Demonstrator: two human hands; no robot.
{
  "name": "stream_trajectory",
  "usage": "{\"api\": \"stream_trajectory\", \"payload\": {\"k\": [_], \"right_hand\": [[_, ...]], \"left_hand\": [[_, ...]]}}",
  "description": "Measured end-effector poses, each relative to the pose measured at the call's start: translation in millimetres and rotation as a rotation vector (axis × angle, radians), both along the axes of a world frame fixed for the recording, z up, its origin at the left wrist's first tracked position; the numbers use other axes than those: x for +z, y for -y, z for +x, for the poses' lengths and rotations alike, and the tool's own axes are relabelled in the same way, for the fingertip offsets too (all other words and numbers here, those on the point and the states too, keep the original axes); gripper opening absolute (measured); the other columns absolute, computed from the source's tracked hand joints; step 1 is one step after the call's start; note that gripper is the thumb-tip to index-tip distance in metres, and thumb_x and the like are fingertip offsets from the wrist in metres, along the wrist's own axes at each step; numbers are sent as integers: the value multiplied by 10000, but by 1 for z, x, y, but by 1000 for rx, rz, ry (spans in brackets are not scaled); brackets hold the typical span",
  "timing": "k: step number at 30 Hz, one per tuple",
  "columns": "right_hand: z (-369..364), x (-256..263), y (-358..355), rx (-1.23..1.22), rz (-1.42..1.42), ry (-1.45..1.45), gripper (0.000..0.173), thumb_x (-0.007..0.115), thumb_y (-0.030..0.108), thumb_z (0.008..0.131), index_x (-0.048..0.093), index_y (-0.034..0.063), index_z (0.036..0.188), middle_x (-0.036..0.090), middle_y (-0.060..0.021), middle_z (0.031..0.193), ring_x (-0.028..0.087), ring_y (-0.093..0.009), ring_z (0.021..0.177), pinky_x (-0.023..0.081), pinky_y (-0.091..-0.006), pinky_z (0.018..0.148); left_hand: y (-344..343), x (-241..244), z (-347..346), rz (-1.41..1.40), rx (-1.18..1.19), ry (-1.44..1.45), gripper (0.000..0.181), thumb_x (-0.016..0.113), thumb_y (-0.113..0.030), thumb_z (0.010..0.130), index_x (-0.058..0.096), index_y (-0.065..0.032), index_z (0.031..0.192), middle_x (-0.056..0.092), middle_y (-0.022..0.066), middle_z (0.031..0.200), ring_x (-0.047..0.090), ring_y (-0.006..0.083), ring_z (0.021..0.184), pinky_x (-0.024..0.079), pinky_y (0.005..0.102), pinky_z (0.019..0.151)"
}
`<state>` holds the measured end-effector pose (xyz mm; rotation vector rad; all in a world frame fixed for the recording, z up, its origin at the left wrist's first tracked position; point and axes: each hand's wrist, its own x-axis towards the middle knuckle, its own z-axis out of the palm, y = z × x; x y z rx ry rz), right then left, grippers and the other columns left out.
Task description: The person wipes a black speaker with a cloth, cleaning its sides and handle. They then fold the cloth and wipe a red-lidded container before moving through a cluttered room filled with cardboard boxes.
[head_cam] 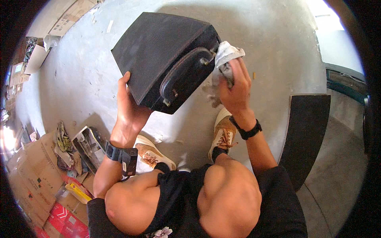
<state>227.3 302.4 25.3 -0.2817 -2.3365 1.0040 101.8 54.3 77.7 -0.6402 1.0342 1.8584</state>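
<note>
A black case (160, 44) with stitched edges is held tilted above the floor in front of me. Its curved black handle (184, 67) has metal fittings and faces toward my lower right. My left hand (128, 110) grips the case's lower left corner, thumb on the broad top face and the other fingers hidden beneath. In my right hand (238, 86) is a bunched, soiled white cloth (229, 55), close against the case's right end. Whether the cloth presses on the case is hard to tell, as that hand is slightly blurred.
Flattened cardboard (35, 175) lies at lower left, with a crumpled cloth (64, 142) and a yellow box (77, 192). A dark curved panel (306, 139) stands to the right. One cardboard box (64, 22) sits at upper left. My shoes (223, 131) rest on the concrete floor (268, 38).
</note>
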Motion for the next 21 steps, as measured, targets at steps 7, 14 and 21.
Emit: {"api": "stream_trajectory", "payload": {"k": [7,14,21], "right_hand": [[12,20,-23,134,-264,22,498,635,-48,777,543,-7,1265,625,-233,1208,603,-429,1165,462,-438,1029],[8,-20,20,442,-773,210,576,599,24,804,485,-6,1368,397,-236,1411,441,-410,1340,354,-460,1149],[-12,-58,37,487,-893,213,573,587,-7,805,484,0,1369,401,-236,1368,421,-421,1322,356,-465,1138]], "left_hand": [[30,-18,3,-280,8,-74,648,532,-537,980,492,-68,1426,617,123,1367,643,287,1172,498,436,1041],[62,-33,-6,-523,-43,-113,689,546,-564,939,487,-54,1399,592,163,1340,608,356,1156,489,485,1012],[112,-48,-11,-636,-111,-142,729,570,-589,904,508,-44,1384,602,155,1329,596,359,1157,480,498,999]]}}
